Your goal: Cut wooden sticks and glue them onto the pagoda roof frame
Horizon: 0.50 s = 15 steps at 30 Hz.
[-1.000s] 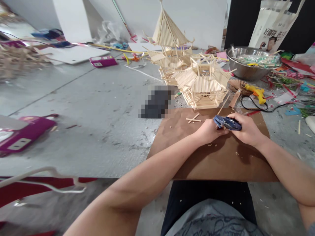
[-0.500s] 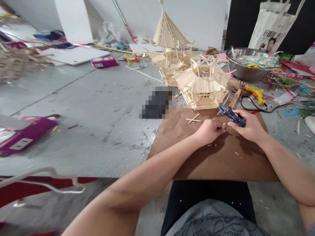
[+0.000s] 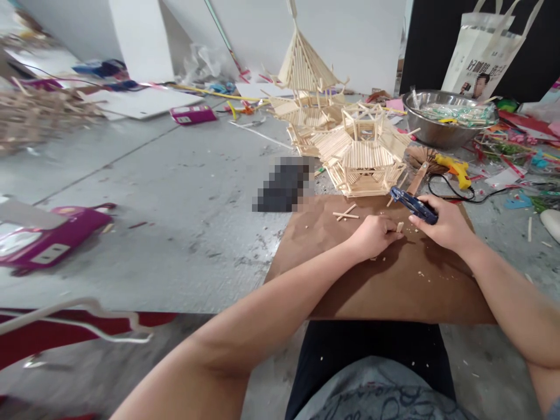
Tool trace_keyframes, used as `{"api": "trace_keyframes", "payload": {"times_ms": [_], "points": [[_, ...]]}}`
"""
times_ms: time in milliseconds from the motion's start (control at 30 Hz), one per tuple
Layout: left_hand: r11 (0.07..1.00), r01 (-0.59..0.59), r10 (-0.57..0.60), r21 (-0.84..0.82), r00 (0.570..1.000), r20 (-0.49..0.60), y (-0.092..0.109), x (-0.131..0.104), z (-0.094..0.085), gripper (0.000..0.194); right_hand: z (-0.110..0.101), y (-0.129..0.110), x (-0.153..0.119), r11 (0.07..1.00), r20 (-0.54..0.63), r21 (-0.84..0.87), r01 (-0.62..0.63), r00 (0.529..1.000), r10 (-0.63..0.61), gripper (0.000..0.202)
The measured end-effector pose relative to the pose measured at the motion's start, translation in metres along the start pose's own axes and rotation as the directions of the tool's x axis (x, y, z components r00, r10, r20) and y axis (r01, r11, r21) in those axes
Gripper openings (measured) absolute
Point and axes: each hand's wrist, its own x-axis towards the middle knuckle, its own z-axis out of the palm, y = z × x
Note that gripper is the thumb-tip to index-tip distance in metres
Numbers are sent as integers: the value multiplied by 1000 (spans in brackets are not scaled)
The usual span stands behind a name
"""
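My left hand (image 3: pixel 375 236) is closed in a pinch on short pale wooden sticks (image 3: pixel 399 227), low over the brown paper (image 3: pixel 350 291). Wrapped round dark blue pliers (image 3: pixel 413 205), my right hand (image 3: pixel 444 224) is just to the right, the tool's jaws pointing up and left, apart from the sticks. Two loose wooden sticks (image 3: pixel 345 213) lie crossed on the paper, with small offcuts scattered about. Behind the hands stands a six-sided wooden-stick model (image 3: pixel 366 154) with a sloped roof. A taller stick tower (image 3: pixel 304 64) with a pointed roof rises behind it.
A pixelated dark object (image 3: pixel 282 186) lies left of the paper. To the right are a yellow glue gun (image 3: pixel 455 169) with a black cord, a metal bowl (image 3: pixel 433 134) of packaged material, and a white bag (image 3: pixel 485 55). A purple power strip (image 3: pixel 65 236) sits far left.
The view has shifted slightly, so the models and table items appear a little further right. Both hands keep their holds, and the pliers remain beside the sticks.
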Motion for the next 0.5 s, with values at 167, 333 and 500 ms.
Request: {"api": "trace_keyframes", "payload": {"times_ms": [167,333,500], "points": [[987,158,-159,-16,983,-96,-1,2,-7,26,4,7,0,978,1,-202,-52,999,53,26],[964,227,-186,138,948,-258,0,3,-15,18,12,10,-2,949,18,-314,-22,999,29,42],[942,285,-240,177,942,-236,-4,5,-16,21,13,11,-1,939,-12,-336,-70,997,70,39]]}}
